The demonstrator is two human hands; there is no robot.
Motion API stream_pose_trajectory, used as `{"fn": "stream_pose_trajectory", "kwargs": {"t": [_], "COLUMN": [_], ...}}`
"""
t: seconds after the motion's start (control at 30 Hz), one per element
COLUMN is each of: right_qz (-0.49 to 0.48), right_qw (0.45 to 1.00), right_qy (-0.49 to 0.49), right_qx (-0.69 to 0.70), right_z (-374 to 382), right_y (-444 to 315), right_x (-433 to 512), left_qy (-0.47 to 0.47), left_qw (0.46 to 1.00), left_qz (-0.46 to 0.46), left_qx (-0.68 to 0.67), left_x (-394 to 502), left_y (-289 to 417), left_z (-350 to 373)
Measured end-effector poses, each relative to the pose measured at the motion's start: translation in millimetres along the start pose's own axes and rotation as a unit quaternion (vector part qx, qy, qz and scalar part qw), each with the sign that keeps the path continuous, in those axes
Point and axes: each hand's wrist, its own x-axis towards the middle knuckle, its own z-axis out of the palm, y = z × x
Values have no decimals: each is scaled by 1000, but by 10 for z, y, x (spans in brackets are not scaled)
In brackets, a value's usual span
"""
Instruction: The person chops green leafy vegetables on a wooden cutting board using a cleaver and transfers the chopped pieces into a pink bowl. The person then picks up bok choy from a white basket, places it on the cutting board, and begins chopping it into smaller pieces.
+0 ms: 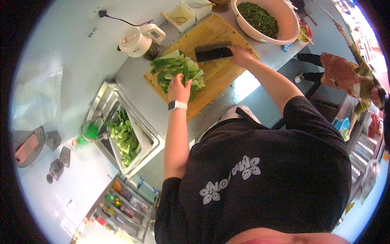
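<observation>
Leafy greens that look like bok choy [195, 71] lie in a loose pile on the wooden cutting board [224, 79]. Over the near side of this pile is my left hand [179, 90], fingers apart, a light-banded watch on its wrist. Whether its fingertips press on the leaves or pinch some of them is hard to see. My right hand [242, 56] grips a dark, wide-bladed cleaver [213, 54] at its right end, so the handle is mostly hidden. The blade lies across the board's middle, its left end close to the greens.
Left of the board stands a white-lidded kettle [134, 41]; behind are white containers with spoons [179, 18]. A large basin of chopped greens [288, 24] sits at back right. More greens [125, 140] fill a tray in the sink [160, 141]. Another person [341, 71] stands at right.
</observation>
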Motion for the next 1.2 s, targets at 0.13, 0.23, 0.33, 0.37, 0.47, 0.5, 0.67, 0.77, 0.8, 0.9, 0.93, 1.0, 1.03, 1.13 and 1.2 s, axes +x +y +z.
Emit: {"fn": "stream_pose_trajectory", "kwargs": {"t": [0.13,0.23,0.33,0.37,0.47,0.5,0.67,0.77,0.8,0.9,0.93,1.0,1.03,1.13,1.2], "right_qz": [-25,-12,-33,-52,-84,-84,-85,-83,-86,-83,-81,-69,-56,4,24], "right_qw": [997,998,996,993,991,993,996,994,993,981,976,979,984,980,979], "right_qy": [60,55,84,103,97,56,20,-77,-74,-84,-74,-64,-64,-117,-123], "right_qx": [29,34,25,27,38,64,-31,6,42,156,189,179,159,162,163], "right_z": [88,121,146,152,135,117,-84,-302,-374,-532,-538,-504,-459,-289,-175], "right_y": [136,211,306,339,426,445,425,467,514,645,655,661,629,529,443], "right_x": [96,57,24,28,96,116,157,56,-35,-287,-365,-506,-523,-624,-653], "left_qy": [-18,31,109,121,110,85,87,114,98,-6,-92,-175,-274,-311,-259], "left_qw": [992,990,913,886,933,943,934,952,967,989,975,934,890,879,899], "left_qz": [-82,-139,-254,-262,-281,-280,-344,-263,-202,27,14,56,36,32,40], "left_qx": [98,-1,-299,-362,-194,-162,-24,109,122,143,201,308,363,361,350], "left_x": [345,330,212,188,140,112,-115,-117,-67,236,303,446,525,695,767], "left_y": [147,170,275,344,454,454,231,148,162,348,423,499,486,211,12], "left_z": [345,211,-23,-28,6,23,-144,-382,-438,-317,-225,-18,72,97,36]}}
